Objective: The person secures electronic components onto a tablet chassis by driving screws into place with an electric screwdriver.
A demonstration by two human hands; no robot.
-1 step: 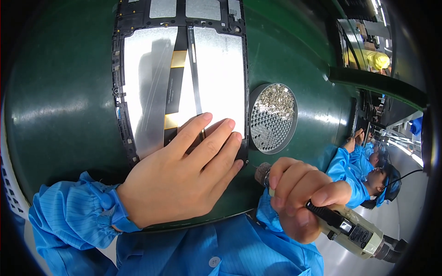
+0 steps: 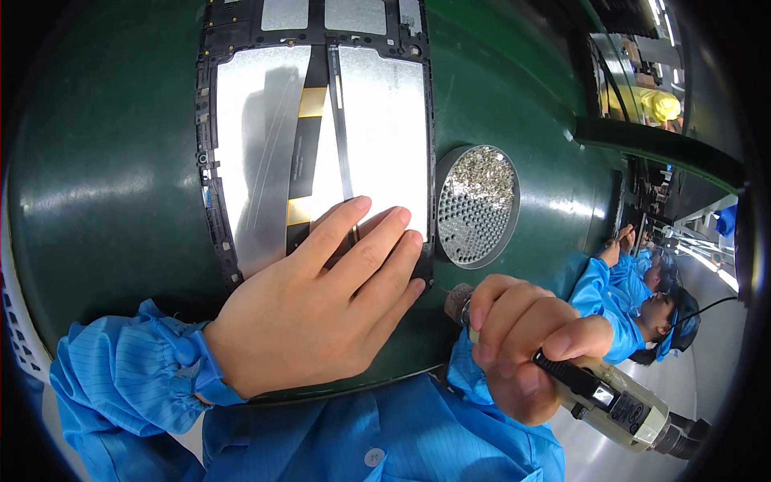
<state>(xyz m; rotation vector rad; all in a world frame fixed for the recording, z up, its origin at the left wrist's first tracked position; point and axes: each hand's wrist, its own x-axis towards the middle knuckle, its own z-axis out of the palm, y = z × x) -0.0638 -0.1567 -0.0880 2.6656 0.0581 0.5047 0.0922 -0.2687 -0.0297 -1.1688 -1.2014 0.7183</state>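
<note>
My left hand (image 2: 321,309) lies flat, fingers stretched out, on the near end of an opened flat device (image 2: 377,136). The device has a black frame and two silver panels, and a black and gold ribbon cable (image 2: 309,120) runs down its middle. The fingertips rest on the right panel and the cable's lower end. My right hand (image 2: 522,349) is wrapped around a beige and black electric screwdriver (image 2: 622,406). The screwdriver's front end (image 2: 456,301) sits just off the device's near right corner. Its bit is hidden.
A round perforated metal dish (image 2: 474,233) with a heap of small screws stands right of the device on the dark green work surface (image 2: 104,185). At the right, other people in blue coats (image 2: 634,313) work along a bench. A raised green ledge (image 2: 658,145) runs behind.
</note>
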